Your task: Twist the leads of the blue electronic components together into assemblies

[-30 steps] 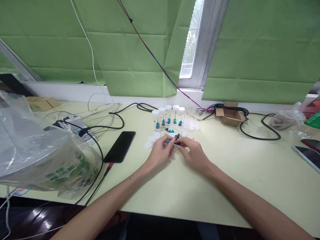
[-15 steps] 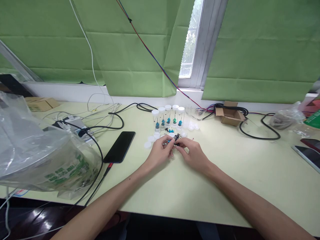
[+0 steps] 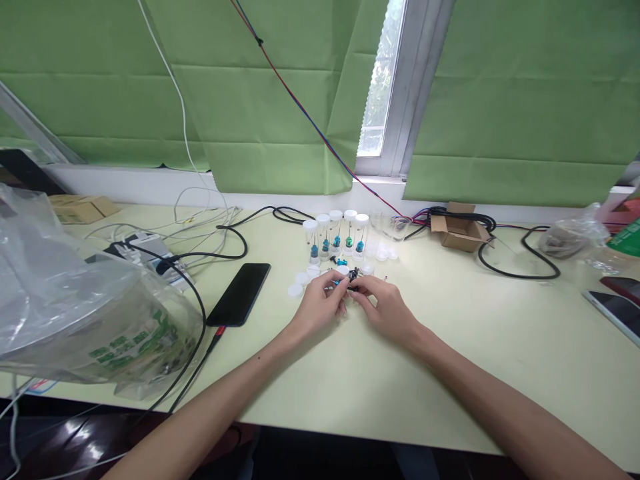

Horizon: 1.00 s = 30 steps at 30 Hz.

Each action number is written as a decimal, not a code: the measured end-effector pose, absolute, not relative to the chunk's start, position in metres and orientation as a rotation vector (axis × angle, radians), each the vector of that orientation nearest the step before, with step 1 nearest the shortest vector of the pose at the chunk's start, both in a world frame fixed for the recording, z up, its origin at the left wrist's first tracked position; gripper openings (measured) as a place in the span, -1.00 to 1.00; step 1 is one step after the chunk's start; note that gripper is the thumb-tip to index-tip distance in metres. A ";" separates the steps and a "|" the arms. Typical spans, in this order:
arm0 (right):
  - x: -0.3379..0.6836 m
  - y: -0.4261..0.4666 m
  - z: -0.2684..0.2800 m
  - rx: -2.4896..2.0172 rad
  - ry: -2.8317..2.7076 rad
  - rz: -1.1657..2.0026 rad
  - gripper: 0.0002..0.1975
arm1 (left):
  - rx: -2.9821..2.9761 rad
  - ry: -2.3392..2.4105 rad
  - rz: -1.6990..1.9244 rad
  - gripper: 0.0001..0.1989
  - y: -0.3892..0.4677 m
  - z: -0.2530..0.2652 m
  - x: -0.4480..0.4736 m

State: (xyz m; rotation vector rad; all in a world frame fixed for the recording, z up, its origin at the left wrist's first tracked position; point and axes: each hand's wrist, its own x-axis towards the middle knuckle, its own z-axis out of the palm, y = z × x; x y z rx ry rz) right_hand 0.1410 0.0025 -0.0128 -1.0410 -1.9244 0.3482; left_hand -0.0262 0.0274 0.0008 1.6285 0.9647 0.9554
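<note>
My left hand [image 3: 323, 299] is closed in a pinch, with a small blue piece [image 3: 337, 283] showing at its fingertips. Close beside it, my right hand [image 3: 384, 301] pinches a small dark piece [image 3: 353, 289]; its exact kind is too small to make out. Just beyond the fingers lie more small black parts [image 3: 353, 273] and a blue part [image 3: 342, 262]. Behind them stand several clear tubes [image 3: 361, 233] with white caps, each with a blue or green piece on a thin stem inside. Loose white caps [image 3: 295, 291] lie left of my left hand.
A black phone [image 3: 240, 293] lies left of my hands, near a large plastic bag [image 3: 95, 300] and tangled cables [image 3: 220, 253]. Clear cups [image 3: 396, 228] stand at the back. An open cardboard box [image 3: 461, 233] is farther right, with another phone [image 3: 614, 313] at the right edge.
</note>
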 end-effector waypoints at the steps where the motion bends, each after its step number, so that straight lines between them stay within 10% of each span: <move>1: 0.141 0.002 -0.013 -1.042 -1.928 0.344 -0.86 | 1.627 0.964 0.955 -0.68 0.027 0.001 -0.026; 30: 0.141 0.001 -0.013 -1.044 -1.956 0.344 -0.85 | 1.628 0.951 0.947 -0.70 0.026 0.003 -0.026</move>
